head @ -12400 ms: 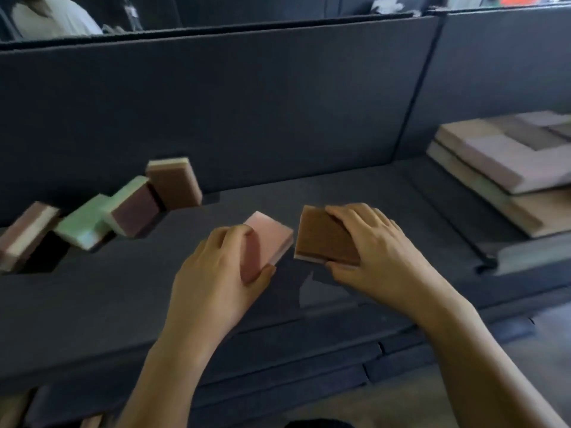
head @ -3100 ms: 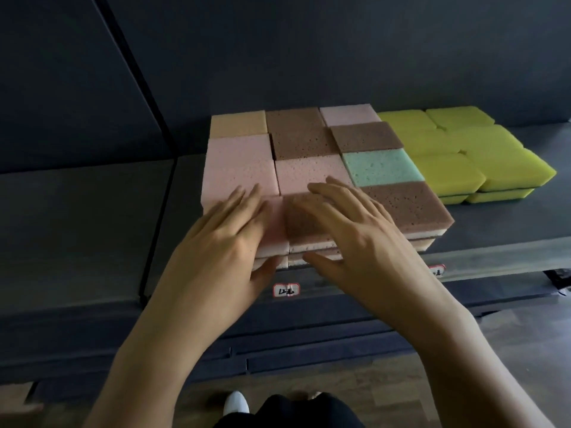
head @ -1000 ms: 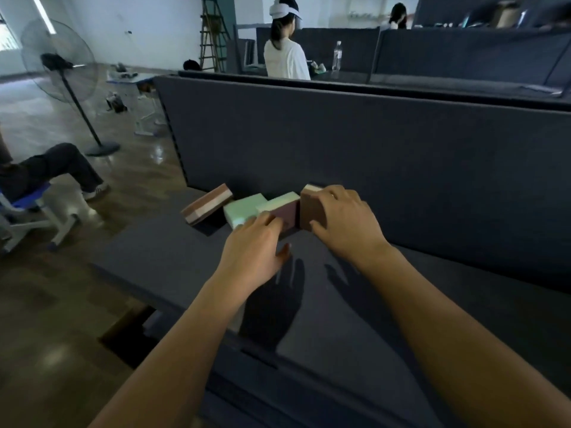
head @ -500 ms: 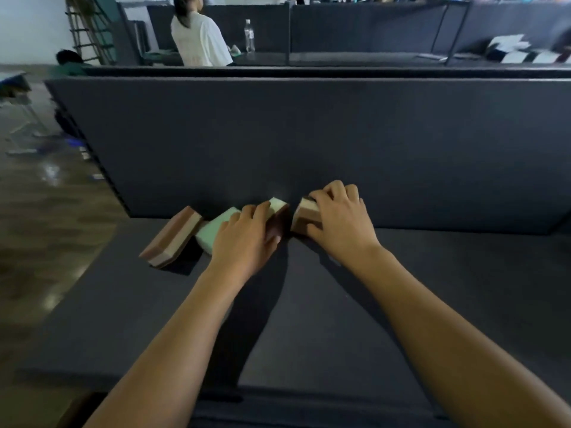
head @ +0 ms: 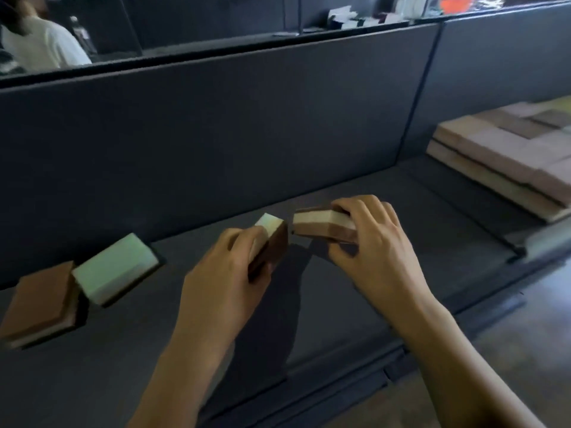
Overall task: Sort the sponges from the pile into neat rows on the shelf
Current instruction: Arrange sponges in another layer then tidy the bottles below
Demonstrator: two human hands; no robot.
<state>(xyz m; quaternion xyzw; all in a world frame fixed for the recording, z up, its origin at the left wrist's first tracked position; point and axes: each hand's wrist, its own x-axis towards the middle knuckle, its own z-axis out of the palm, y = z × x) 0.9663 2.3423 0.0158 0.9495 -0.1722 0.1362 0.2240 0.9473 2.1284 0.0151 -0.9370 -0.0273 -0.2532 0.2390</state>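
Two sponges were in your grasp at inspection. Your left hand (head: 225, 273) had its fingers curled round a green-and-brown sponge (head: 273, 239), held on edge. Your right hand (head: 374, 242) gripped a cream-and-brown sponge (head: 318, 225) at its right end, fingers over the top, thumb beneath. Both were raised above the dark shelf (head: 386, 307), near its middle, their corners almost touching.

I judged them light and soft, with a coarser brown scouring face. You should take them across the width with light pressure, since a hard squeeze would deform them and spoil a square placement.

Further left, two sponges lay on the shelf: a pale green one (head: 114, 268) touching a brown-topped one (head: 40, 301). At far right, the sorted rows (head: 509, 156) sat in what appeared to be two layers, though blur hid the detail. Behind stood the grey back panel (head: 216, 134).
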